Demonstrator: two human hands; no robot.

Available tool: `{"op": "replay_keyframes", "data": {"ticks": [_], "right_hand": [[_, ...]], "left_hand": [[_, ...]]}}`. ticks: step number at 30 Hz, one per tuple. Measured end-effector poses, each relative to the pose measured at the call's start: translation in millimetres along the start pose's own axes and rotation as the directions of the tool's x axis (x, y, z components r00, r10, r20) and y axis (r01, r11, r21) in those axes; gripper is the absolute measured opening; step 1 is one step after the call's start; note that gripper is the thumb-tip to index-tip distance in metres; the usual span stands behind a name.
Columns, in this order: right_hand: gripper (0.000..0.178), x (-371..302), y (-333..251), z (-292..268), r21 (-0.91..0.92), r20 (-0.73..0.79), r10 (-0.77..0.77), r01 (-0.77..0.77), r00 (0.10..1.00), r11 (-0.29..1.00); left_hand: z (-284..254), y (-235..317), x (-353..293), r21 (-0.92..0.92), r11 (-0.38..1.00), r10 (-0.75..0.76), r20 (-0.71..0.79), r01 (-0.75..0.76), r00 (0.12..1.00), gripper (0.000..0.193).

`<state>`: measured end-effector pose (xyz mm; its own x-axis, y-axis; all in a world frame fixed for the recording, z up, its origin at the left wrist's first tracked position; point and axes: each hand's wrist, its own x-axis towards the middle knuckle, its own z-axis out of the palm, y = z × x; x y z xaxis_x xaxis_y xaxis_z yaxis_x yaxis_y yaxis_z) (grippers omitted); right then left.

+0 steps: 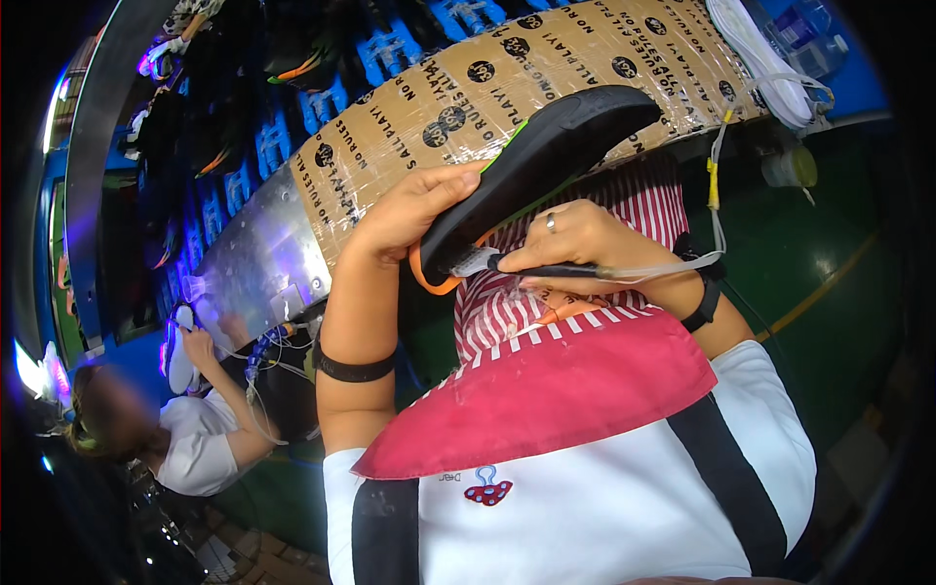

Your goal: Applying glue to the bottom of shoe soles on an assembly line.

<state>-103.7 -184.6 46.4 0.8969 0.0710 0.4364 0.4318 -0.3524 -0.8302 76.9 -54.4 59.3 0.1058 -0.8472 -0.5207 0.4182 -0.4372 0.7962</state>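
Taped cardboard (pixel 526 83) beyond the 2 grips; black shoe (pixel 551 161) clasped in left hand (pixel 414 210), rising to the right of that grip. Right hand (pixel 590 239) closed round black-handled brush (pixel 561 270), tip at the shoe's end below the left grip: likely brushing that end; next stroke calls for steady shoe, light pressure.

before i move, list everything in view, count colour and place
shoe: 1, black, green and orange trim, centre
brush-like tool: 1, black, below shoe
tube: 1, whitish, yellow section, right
cardboard cover: 1, brown, beyond shoe
dark shoes: several, black, upper left
racks: several, blue, upper left
white item: 1, kind unclear, upper right
bottle: 1, clear, upper right
co-worker: 1, white top, left
white shoe: 1, white, left
apron: 1, red and striped, lower centre
watch: 1, black, right
left fingers: 1 set, bare, on shoe
right fingers: 1 set, bare, around tool
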Motion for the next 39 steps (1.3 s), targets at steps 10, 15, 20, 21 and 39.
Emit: {"op": "replay_keyframes", "data": {"ticks": [10, 15, 20, 21, 39], "right_hand": [[0.021, -6.9, -2.0, -18.5, 0.121, -0.163, 0.114, -0.095, 0.980, 0.988], [0.023, -5.9, -10.7, -30.6, 0.319, -0.301, 0.355, -0.257, 0.885, 0.912], [0.024, -7.7, -7.8, -27.4, 0.451, -0.394, 0.416, -0.222, 0.819, 0.864], [0.023, -6.7, -6.5, -27.2, 0.456, -0.382, 0.450, -0.260, 0.807, 0.851], [0.017, 25.6, -8.2, -5.9, 0.470, -0.537, 0.516, -0.271, 0.668, 0.840]], "left_hand": [[-19.0, -29.6, -1.7, -0.219, 0.775, 0.453, -0.461, -0.592, 0.763, 0.034], [-22.7, -30.4, -16.3, -0.565, 0.421, 0.562, -0.452, -0.710, 0.693, 0.059], [-30.0, -71.7, -23.9, -0.666, 0.562, 0.414, -0.288, -0.491, 0.864, 0.063], [-24.1, -77.0, -25.0, -0.760, 0.451, 0.414, -0.286, -0.467, 0.864, 0.063], [50.1, -101.8, -1.2, -0.859, 0.469, 0.259, -0.089, -0.205, 0.962, 0.086]]}}
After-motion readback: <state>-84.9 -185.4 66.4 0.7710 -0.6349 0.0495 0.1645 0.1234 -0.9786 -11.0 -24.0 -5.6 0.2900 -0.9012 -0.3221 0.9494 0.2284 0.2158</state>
